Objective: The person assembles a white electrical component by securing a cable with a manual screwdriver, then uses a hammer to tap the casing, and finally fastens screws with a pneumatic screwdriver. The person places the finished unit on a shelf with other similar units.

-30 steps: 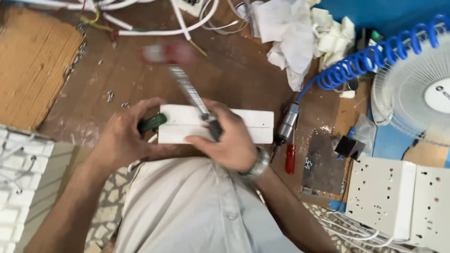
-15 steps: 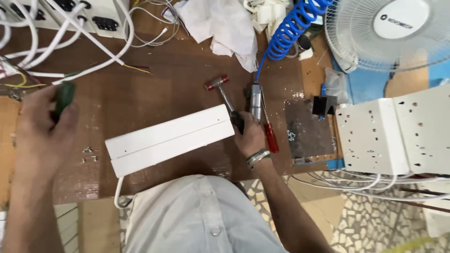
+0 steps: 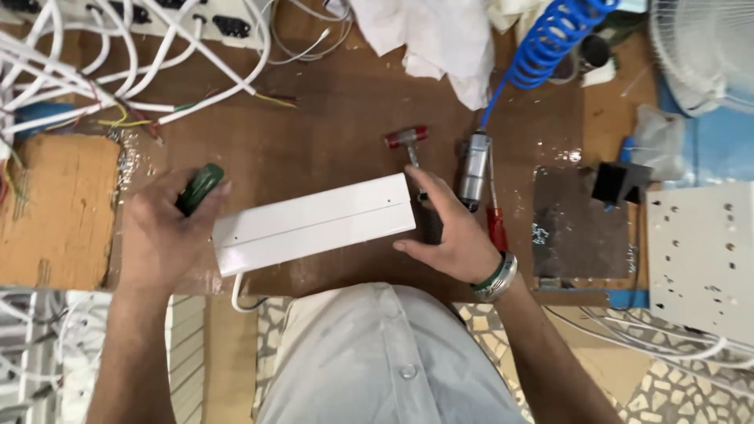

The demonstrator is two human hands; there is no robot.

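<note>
A long white box (image 3: 314,224) lies slanted on the brown workbench (image 3: 338,118) in front of me. My left hand (image 3: 165,239) sits at the box's left end, closed around a green-handled tool (image 3: 200,187). My right hand (image 3: 452,232) is at the box's right end, thumb against it. Its fingers lie loosely around the black handle of a small hammer (image 3: 406,138). The hammer's red-tipped head rests on the bench just beyond the box.
A metal air tool (image 3: 475,169) on a blue coiled hose (image 3: 550,39) and a red-handled screwdriver (image 3: 496,228) lie right of my hand. Beyond are a dark plate (image 3: 569,224), a white perforated panel (image 3: 699,251), a fan (image 3: 707,47), white cloth (image 3: 424,39), cables (image 3: 118,63) and cardboard (image 3: 55,204).
The hammer went from raised over the box to lying on the bench at its right end. My left hand with the green tool came back next to the box.
</note>
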